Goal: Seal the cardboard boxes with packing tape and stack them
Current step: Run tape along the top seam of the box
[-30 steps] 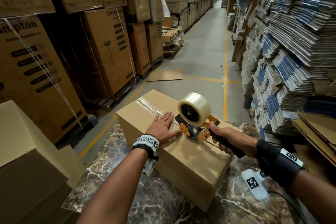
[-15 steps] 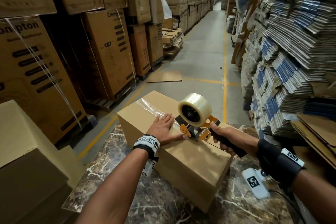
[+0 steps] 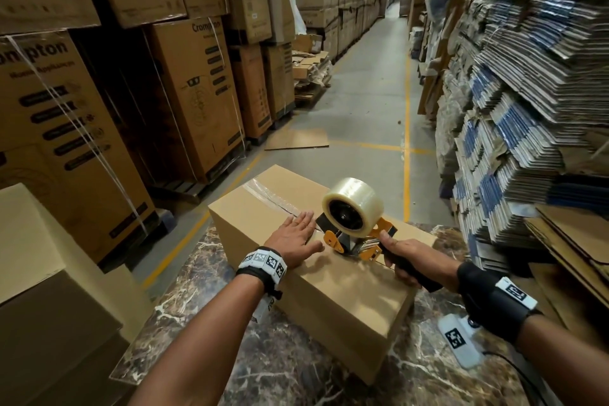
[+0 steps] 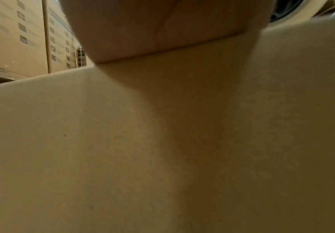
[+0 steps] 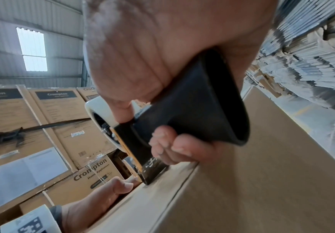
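Note:
A plain brown cardboard box (image 3: pixel 342 293) lies on a dark marble table (image 3: pixel 290 366). Clear tape (image 3: pixel 263 193) runs along the far part of its top seam. My left hand (image 3: pixel 296 236) presses flat on the box top, fingers straight, just left of the seam. My right hand (image 3: pixel 400 257) grips the black handle of an orange tape dispenser (image 3: pixel 354 241), whose clear tape roll (image 3: pixel 352 206) stands above the seam. In the right wrist view, my fingers (image 5: pixel 174 145) curl round the dispenser handle (image 5: pixel 192 119) and its front edge touches the box (image 5: pixel 262 181). The left wrist view shows only the box surface (image 4: pixel 122 141).
Another plain box (image 3: pixel 39 290) stands at the left. Tall printed cartons (image 3: pixel 197 92) line the left of the aisle; stacks of flattened cartons (image 3: pixel 527 92) line the right. A loose cardboard sheet (image 3: pixel 298 138) lies on the concrete floor ahead.
The dispenser and my right hand have slid a little nearer along the seam, lengthening the taped strip. My left hand stays pressed flat on the box top.

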### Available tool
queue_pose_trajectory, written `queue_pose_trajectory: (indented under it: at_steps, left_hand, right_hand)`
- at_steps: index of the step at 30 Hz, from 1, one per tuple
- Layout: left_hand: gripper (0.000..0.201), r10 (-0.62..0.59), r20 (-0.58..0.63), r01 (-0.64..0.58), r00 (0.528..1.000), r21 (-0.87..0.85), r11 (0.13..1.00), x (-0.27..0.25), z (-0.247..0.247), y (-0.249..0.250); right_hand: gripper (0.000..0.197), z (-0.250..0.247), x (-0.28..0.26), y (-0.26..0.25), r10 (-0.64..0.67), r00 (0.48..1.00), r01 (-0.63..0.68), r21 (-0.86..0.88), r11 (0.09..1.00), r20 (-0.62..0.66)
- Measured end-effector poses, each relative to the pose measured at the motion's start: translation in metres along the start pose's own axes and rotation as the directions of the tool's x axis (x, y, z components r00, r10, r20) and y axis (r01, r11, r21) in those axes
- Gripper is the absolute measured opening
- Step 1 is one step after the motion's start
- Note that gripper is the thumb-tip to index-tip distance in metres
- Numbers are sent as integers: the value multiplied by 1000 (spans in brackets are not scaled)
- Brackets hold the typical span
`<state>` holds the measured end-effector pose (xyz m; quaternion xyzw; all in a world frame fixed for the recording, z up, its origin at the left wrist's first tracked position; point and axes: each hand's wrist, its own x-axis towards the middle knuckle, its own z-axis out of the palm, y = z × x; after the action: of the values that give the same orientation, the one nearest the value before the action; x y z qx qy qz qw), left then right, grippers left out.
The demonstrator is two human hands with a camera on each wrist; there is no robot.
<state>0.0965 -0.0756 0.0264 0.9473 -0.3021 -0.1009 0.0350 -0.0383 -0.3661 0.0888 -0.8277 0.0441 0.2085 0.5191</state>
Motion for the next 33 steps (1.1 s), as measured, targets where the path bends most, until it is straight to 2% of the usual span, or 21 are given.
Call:
queue_pose_trajectory:
  at_steps: [3, 6, 14, 19, 24, 28, 33]
  left_hand:
    - [62, 0, 16, -1, 1000, 76, 997, -4, 0, 6]
    - [56, -40, 7, 40, 999, 41, 998, -4, -4, 10]
    - [56, -63, -8, 63, 998, 117, 991, -6, -3, 10]
    - [57, -73, 14, 69, 997, 170, 983, -7, -5, 13]
    - [58, -115, 13, 113, 993, 80, 990, -5, -7, 16]
    - [65, -128, -2, 128, 992, 0, 992, -10, -8, 28]
    - [74, -35, 4, 35, 999, -21, 999, -19, 4, 70]
  right_hand:
    - [73, -1, 1, 0, -5, 1000, 5, -4, 1000, 8]
    - [70, 0, 1, -2, -10, 1000, 10, -35, 999, 4]
    - [73, -5, -4, 4, -38, 999, 35, -126, 991, -22]
    - [83, -26, -27, 34, -13, 999, 11, -72, 997, -31]
    - [90, -38, -51, 59, -12, 999, 10, -40, 999, -50]
    - [86, -34, -54, 60, 1, 998, -2, -25, 1000, -60]
    - [88, -31, -56, 61, 37, 997, -38, -21, 999, -70]
